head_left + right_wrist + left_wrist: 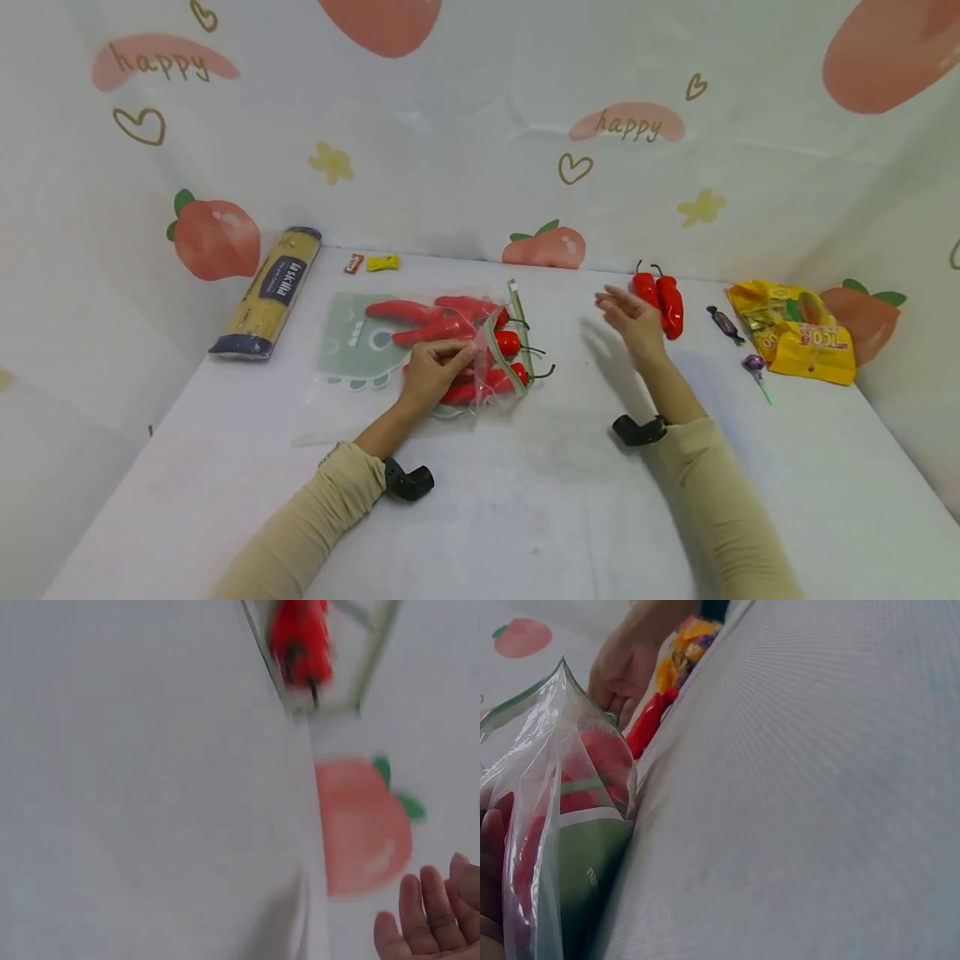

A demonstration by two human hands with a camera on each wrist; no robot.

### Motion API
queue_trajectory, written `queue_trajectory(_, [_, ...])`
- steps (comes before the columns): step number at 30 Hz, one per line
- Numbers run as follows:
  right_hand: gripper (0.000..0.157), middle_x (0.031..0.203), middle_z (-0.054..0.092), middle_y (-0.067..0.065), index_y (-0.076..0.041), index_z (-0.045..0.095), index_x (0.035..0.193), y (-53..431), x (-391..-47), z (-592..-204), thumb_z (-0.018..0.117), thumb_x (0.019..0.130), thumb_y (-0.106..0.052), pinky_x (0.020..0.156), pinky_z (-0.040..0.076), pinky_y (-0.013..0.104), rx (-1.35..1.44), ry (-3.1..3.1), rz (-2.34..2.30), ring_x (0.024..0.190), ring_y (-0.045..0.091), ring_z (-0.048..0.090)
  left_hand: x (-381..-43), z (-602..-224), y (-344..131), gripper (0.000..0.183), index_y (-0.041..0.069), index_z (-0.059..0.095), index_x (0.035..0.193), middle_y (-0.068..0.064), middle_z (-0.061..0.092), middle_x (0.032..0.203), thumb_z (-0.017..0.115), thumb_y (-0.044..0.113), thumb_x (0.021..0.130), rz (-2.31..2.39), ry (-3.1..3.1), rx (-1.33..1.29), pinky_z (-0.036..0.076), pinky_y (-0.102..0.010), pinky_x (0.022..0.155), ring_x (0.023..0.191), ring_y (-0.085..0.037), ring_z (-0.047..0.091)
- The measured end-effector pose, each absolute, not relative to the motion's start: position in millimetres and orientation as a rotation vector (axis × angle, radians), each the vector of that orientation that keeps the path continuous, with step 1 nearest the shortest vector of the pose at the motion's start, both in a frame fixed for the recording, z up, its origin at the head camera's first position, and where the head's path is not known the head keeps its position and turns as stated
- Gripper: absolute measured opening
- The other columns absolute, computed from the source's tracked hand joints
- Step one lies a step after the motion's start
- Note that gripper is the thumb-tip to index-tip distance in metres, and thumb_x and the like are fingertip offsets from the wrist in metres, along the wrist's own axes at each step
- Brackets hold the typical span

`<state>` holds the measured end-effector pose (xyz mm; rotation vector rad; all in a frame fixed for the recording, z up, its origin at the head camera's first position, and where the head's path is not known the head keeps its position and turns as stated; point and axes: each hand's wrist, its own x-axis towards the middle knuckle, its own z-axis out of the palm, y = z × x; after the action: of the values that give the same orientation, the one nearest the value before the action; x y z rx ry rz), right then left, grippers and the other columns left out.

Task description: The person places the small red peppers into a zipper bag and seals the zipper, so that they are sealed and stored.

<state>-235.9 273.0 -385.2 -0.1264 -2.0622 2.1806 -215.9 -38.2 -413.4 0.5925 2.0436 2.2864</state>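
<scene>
My left hand [435, 372] pinches the upper side of a clear zip bag [330, 408] near its mouth. Several red chili peppers [405, 312] lie inside, their dark stems pointing right and poking out at the green-edged opening. The bag's printed green side shows in the left wrist view, with the thumb and fingers at the left edge. My right hand [636, 325] is raised over the table with its fingers extended and nothing in it. Just beyond it, two more red chili peppers [671, 307] lie side by side, one partly hidden by the hand.
To the left lies a pack of spaghetti [270, 292]. Two small wrapped sweets, one brown [354, 264] and one yellow [383, 263], sit at the back. On the right are a dark wrapped candy [725, 325], a purple lollipop [756, 371] and a yellow candy bag [798, 333].
</scene>
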Motion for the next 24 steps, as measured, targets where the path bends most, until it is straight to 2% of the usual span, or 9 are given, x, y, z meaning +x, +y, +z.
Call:
queue_trajectory(2, [0.033, 0.088, 0.069, -0.015, -0.006, 0.058, 0.121, 292.2, -245.5, -379.8, 0.058, 0.088, -0.006, 0.085, 0.050, 0.013, -0.225, -1.941, 2.209, 0.086, -0.002, 0.063, -211.9, -408.4, -37.8, 0.022, -0.016, 0.063, 0.098, -0.025, 0.068, 0.088, 0.060, 0.002, 0.086, 2.275, 2.040, 0.568, 0.057, -0.027, 0.065, 0.062, -0.004, 0.066])
queue_trajectory(3, [0.033, 0.091, 0.068, -0.015, -0.008, 0.058, 0.121, 301.0, -249.8, -377.4, 0.059, 0.088, -0.007, 0.089, 0.048, 0.014, -0.293, -1.949, 2.164, 0.089, -0.002, 0.061, -210.0, -405.7, -37.7, 0.022, -0.017, 0.063, 0.098, -0.029, 0.066, 0.090, 0.060, 0.001, 0.086, 2.270, 2.036, 0.558, 0.057, -0.027, 0.066, 0.062, -0.004, 0.066])
queue_trajectory(5, [0.034, 0.107, 0.067, -0.009, -0.012, 0.058, 0.123, 315.2, -257.8, -372.1, 0.058, 0.089, -0.011, 0.101, 0.041, 0.017, -0.429, -2.008, 2.073, 0.104, 0.002, 0.058, -206.2, -400.1, -37.8, 0.020, -0.018, 0.062, 0.098, -0.031, 0.065, 0.091, 0.059, -0.002, 0.086, 2.259, 2.038, 0.536, 0.057, -0.027, 0.066, 0.062, -0.004, 0.066])
queue_trajectory(7, [0.036, 0.125, 0.060, -0.002, -0.017, 0.055, 0.127, 326.2, -265.9, -369.2, 0.056, 0.091, -0.017, 0.108, 0.035, 0.022, -0.541, -2.124, 1.941, 0.120, 0.008, 0.049, -205.9, -399.4, -37.8, 0.020, -0.017, 0.063, 0.098, -0.023, 0.068, 0.087, 0.059, -0.001, 0.086, 2.269, 2.034, 0.531, 0.057, -0.024, 0.065, 0.062, -0.005, 0.065])
queue_trajectory(9, [0.049, 0.142, 0.044, 0.002, -0.015, 0.040, 0.139, 333.9, -273.1, -369.0, 0.052, 0.093, -0.025, 0.115, 0.023, 0.029, -0.630, -2.282, 1.767, 0.133, 0.015, 0.035, -206.2, -399.1, -38.2, 0.020, -0.018, 0.062, 0.098, -0.018, 0.070, 0.085, 0.059, -0.002, 0.086, 2.277, 2.021, 0.540, 0.057, -0.025, 0.065, 0.063, -0.005, 0.066])
queue_trajectory(10, [0.050, 0.146, 0.037, 0.005, -0.016, 0.038, 0.141, 336.3, -275.9, -369.6, 0.051, 0.093, -0.027, 0.116, 0.022, 0.031, -0.653, -2.319, 1.730, 0.136, 0.018, 0.031, -206.0, -399.1, -38.1, 0.020, -0.018, 0.062, 0.098, -0.017, 0.070, 0.084, 0.059, -0.002, 0.086, 2.285, 2.011, 0.542, 0.057, -0.025, 0.065, 0.062, -0.005, 0.066])
queue_trajectory(16, [0.051, 0.149, 0.031, 0.007, -0.014, 0.032, 0.143, 344.7, -284.7, -381.9, 0.047, 0.095, -0.025, 0.115, 0.023, 0.032, -0.698, -2.418, 1.601, 0.138, 0.021, 0.028, -204.8, -400.6, -36.8, 0.021, -0.019, 0.062, 0.098, -0.036, 0.062, 0.091, 0.058, -0.002, 0.086, 2.296, 1.977, 0.564, 0.058, -0.027, 0.065, 0.064, -0.005, 0.066])
queue_trajectory(24, [0.047, 0.146, 0.035, 0.010, -0.010, 0.035, 0.141, 345.7, -291.4, -392.5, 0.046, 0.096, -0.019, 0.115, 0.025, 0.034, -0.640, -2.490, 1.449, 0.137, 0.022, 0.030, -206.8, -402.9, -39.1, 0.022, -0.017, 0.062, 0.100, -0.037, 0.061, 0.093, 0.058, 0.000, 0.087, 2.277, 2.015, 0.586, 0.057, -0.024, 0.065, 0.066, -0.004, 0.066])
